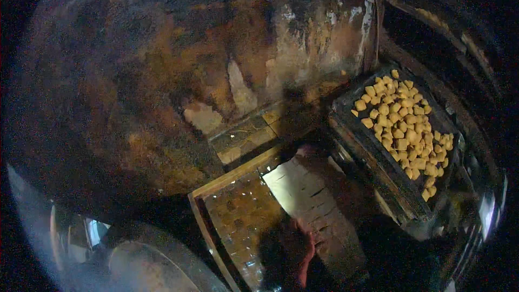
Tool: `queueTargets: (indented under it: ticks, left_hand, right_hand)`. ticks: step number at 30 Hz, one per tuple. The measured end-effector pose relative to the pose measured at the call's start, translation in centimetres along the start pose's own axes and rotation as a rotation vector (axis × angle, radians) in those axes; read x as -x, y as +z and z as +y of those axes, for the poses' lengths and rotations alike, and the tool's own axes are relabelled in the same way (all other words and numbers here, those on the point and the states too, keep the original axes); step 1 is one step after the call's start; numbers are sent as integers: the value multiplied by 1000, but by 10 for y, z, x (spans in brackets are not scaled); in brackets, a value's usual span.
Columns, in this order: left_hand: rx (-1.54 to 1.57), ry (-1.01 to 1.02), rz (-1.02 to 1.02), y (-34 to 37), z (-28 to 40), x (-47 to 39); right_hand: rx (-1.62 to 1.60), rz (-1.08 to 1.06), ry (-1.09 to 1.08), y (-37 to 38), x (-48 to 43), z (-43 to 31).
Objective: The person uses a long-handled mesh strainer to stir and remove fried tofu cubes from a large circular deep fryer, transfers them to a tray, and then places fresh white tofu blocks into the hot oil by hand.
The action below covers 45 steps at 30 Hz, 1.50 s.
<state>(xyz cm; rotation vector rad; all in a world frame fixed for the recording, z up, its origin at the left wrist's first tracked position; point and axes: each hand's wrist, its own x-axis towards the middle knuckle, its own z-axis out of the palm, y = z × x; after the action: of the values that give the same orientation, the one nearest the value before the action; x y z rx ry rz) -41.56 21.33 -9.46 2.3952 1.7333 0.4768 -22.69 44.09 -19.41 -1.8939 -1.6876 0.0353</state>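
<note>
A pale slab or sheet (296, 186) with several short dark slits lies over a wooden-framed tray (229, 182). The tray's brown surface shows a blocky pattern and scattered white specks. Beside the slab, a dark shape with a red-lit edge (307, 251) may be one of my hands; shadow hides its fingers. Another dim reddish shape (310, 154) touches or overlaps the slab's far end, and I cannot tell whether it is a hand. To the right, many small yellow-brown chunks (405, 129) are heaped in a dark shallow tray (377, 156).
A stained, peeling wall (162, 69) rises behind, with a tiled ledge (247, 138) at its foot. A post (371, 16) stands at the back right. At the lower left is a large round-edged grey object (142, 267). Deep shadow covers the lower right.
</note>
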Motion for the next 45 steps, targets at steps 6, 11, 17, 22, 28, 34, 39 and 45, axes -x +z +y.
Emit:
queueTargets:
  ticks: [6, 11, 17, 22, 28, 34, 39, 45]
  left_hand:
    - [50, 8, -42, 4, -12, 2]
    - [88, 28, -56, -3, -5, 2]
    - [93, -67, -107, -9, -16, 4]
    - [316, -189, -348, -40, -2, -10]
    - [1144, -528, 107, 98, -40, 3]
    - [2395, -916, 44, 34, -14, -60]
    - [2577, -529, 105, 74, -44, -48]
    - [2762, -573, 181, 58, -36, -21]
  right_hand:
    - [-45, 53, -3, 31, -8, 20]
    - [-771, -274, 312, 53, 5, 14]
    - [135, 264, -253, 5, 44, -88]
    - [104, -67, -249, 30, 10, 7]
    - [-808, -665, 174, -5, -32, 31]
    - [-1299, -1141, 189, -62, 48, -59]
    - [-728, -711, -96, -49, 55, -94]
    - [-261, -404, 24, 8, 20, -43]
